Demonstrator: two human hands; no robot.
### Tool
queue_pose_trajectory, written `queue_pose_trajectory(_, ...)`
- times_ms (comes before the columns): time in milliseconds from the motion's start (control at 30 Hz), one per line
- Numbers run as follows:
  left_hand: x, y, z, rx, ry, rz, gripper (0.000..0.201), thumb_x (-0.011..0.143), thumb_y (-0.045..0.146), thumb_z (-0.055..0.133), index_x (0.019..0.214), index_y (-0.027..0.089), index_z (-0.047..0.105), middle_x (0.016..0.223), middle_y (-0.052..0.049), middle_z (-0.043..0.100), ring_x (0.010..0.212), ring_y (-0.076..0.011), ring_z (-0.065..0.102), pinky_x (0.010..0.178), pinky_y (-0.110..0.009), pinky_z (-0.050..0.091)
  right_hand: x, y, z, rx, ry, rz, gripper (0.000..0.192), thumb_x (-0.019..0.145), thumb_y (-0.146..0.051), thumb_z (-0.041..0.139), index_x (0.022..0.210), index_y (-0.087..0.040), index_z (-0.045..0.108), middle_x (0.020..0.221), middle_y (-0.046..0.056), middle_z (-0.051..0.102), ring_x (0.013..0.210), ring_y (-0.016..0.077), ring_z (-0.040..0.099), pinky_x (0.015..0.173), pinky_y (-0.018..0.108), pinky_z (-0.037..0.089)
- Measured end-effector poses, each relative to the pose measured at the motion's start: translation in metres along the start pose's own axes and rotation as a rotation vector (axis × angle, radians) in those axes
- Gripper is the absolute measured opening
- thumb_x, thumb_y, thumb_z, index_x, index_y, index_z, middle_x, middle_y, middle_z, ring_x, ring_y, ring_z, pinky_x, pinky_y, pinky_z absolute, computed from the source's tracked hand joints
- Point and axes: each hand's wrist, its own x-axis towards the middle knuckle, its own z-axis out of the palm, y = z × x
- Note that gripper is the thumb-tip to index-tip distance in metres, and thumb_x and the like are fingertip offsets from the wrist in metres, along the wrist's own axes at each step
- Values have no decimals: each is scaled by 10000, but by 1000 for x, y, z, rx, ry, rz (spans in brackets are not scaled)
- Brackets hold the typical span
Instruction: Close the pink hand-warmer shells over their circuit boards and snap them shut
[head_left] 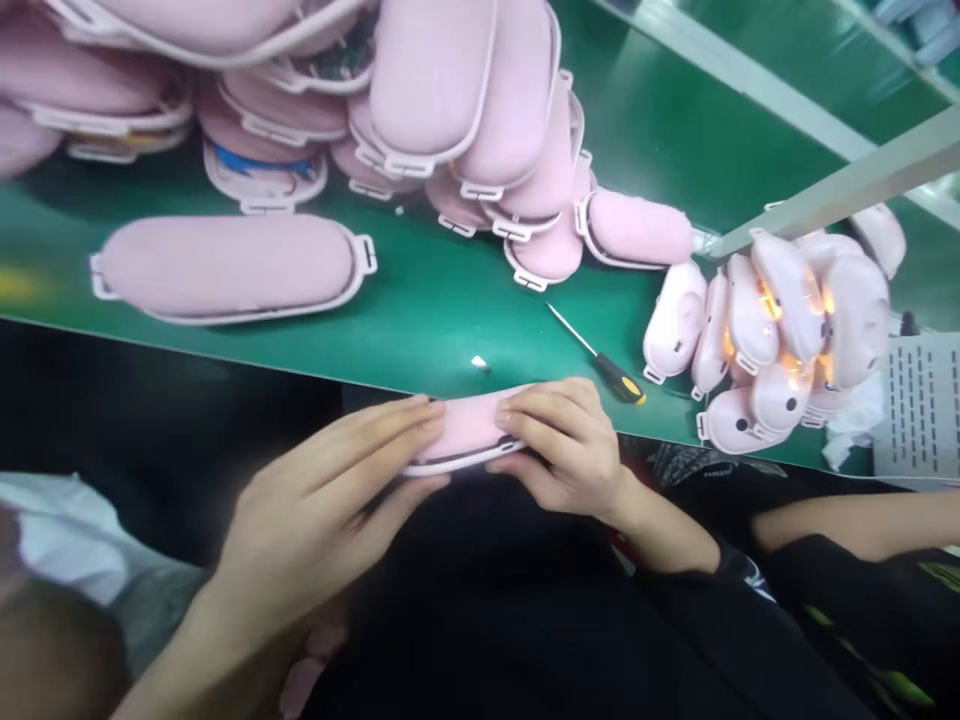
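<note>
Both of my hands grip one pink padded oval shell (469, 428) at the near edge of the green table (435, 310). My left hand (330, 505) clasps its left end, fingers on top and thumb underneath. On its right end sits my right hand (566, 440), fingers curled over the top. The shell's white rim shows along its lower edge.
A large heap of pink shells (450, 110) fills the far left and middle; one lies alone (229, 265). Smaller pink housings (780, 340) are piled at the right. A yellow-handled screwdriver (600, 358) lies near my right hand. Another person's forearm (855, 525) is at the right.
</note>
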Motion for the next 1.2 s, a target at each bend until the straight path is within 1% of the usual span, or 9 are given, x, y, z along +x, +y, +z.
queue_pose_trajectory(100,3,-9,10,107,9,273,294,1040,343,833,1328,385,871,1239,-1,917,1130,-284,896,1087,-473,759,3,2,6,18,-14,63,340,1120,-484,744,1352,-261,850,1256,121,891,1166,302,819,1036,490,630)
queue_pose_trajectory(167,5,-15,14,92,23,332,387,1056,270,822,1425,388,818,1283,3,905,1202,-271,876,1161,-469,720,6,1,10,45,45,49,351,1119,-479,748,1353,-235,842,1259,130,889,1158,293,815,1024,474,641)
queue_pose_trajectory(267,10,-19,20,11,59,340,439,1053,199,811,1456,372,789,1286,-8,881,1227,-262,850,1148,-447,703,11,0,12,66,102,20,323,1122,-430,752,1380,-253,837,1263,113,886,1153,275,798,1020,460,649)
queue_pose_trajectory(400,17,-17,25,-5,119,336,451,1029,155,809,1432,355,786,1246,-12,846,1119,-237,828,1023,-395,700,16,1,7,23,-18,34,317,1107,-285,762,1403,-368,839,1368,61,862,1255,262,752,1100,469,638)
queue_pose_trajectory(600,30,-12,40,111,213,272,307,1012,331,789,1316,323,751,1261,-93,663,1202,-321,719,1064,-572,697,27,2,-4,183,-179,-58,284,1137,-267,731,1413,-282,801,1422,89,851,1313,224,778,1170,426,641)
queue_pose_trajectory(700,47,-12,56,3,238,229,356,977,359,755,1319,344,657,1273,-62,558,1262,-303,705,1181,-623,671,33,8,-12,304,-242,96,442,1167,-394,693,1569,-211,690,1575,162,781,1473,254,742,1265,457,609)
queue_pose_trajectory(900,88,3,93,-228,244,303,535,1014,427,664,1511,326,491,1505,-85,598,1502,-320,653,1194,-583,665,44,31,-32,532,-371,339,883,995,-536,861,1739,-213,511,1772,182,621,1591,337,673,1343,501,552)
queue_pose_trajectory(1033,86,17,87,-313,65,161,622,1027,506,667,1594,319,492,1685,-112,558,1612,-355,597,1378,-614,524,48,31,-35,720,-373,418,1101,882,-365,885,1823,-258,323,1837,162,530,1587,322,660,1325,479,555)
queue_pose_trajectory(1200,28,6,57,-182,-298,85,533,983,402,763,1498,339,643,1509,-122,614,1459,-372,652,1148,-534,687,15,-1,-2,1082,-502,532,1072,813,-230,824,1770,-260,342,1800,170,530,1485,292,713,1229,432,631)
